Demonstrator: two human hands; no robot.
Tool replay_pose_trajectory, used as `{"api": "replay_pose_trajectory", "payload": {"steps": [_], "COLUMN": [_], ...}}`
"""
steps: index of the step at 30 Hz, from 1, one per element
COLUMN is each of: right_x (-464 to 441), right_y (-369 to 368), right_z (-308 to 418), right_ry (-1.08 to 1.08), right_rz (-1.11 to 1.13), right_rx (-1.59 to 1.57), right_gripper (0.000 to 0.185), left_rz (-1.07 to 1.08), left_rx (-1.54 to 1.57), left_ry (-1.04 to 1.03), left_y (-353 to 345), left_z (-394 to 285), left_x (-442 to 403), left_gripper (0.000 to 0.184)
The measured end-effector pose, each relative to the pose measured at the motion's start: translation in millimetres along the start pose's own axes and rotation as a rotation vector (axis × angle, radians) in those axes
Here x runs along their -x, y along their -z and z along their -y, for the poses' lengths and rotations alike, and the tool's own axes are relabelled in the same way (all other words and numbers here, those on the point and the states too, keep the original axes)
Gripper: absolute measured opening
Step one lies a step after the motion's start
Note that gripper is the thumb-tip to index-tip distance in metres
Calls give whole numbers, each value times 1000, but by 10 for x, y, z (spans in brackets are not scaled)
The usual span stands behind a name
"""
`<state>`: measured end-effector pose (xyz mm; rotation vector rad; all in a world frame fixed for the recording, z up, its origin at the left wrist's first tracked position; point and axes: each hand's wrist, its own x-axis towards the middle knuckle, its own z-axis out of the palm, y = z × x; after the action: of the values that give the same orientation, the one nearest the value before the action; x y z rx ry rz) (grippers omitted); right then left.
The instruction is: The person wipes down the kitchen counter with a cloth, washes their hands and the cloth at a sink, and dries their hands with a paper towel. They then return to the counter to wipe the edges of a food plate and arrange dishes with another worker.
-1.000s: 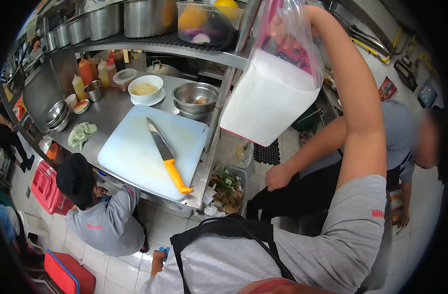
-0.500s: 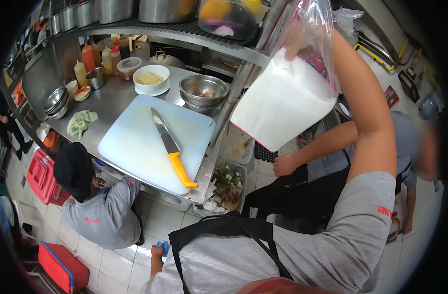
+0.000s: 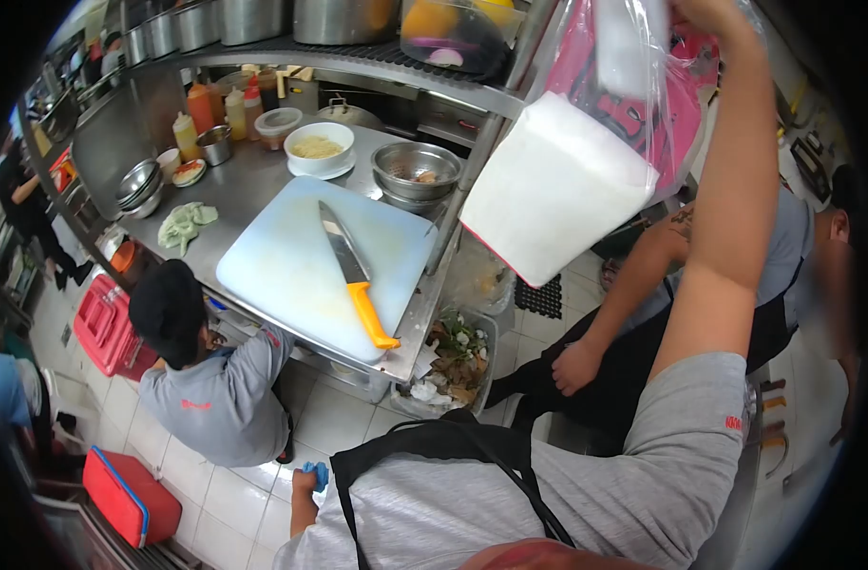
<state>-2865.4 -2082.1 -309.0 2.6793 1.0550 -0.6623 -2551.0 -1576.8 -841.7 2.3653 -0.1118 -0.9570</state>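
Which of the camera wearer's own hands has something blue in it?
The left hand, low beside the wearer's body, grips a small blue item. The right hand instead is raised high, at the pink-and-clear plastic bag.

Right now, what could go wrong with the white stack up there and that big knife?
The white stack sits tilted against pink-and-clear plastic; if the right hand tugs there, it might slip down. That hand's grip is partly out of view.

The knife lies bare on the cutting board, its handle reaching the edge, so a bump might knock it off.
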Motion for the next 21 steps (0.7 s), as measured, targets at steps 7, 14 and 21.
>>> {"api": "replay_pose_trajectory", "payload": {"steps": [7, 14, 21], "right_x": [190, -1533, -2954], "right_y": [2523, 2641, 1921], "right_z": [-92, 101, 1306], "right_ry": [-1509, -751, 935], "right_rz": [-1183, -1827, -794], "right_rx": [997, -28, -1371], "right_gripper": [27, 31, 27], "left_rz": [-134, -384, -473], "left_rx": [105, 224, 375], "left_ry": [143, 384, 713], "left_y": [112, -184, -1068], "left_z": [163, 332, 1421], "left_x": [885, 2638, 3980], "left_gripper": [42, 35, 45]}}
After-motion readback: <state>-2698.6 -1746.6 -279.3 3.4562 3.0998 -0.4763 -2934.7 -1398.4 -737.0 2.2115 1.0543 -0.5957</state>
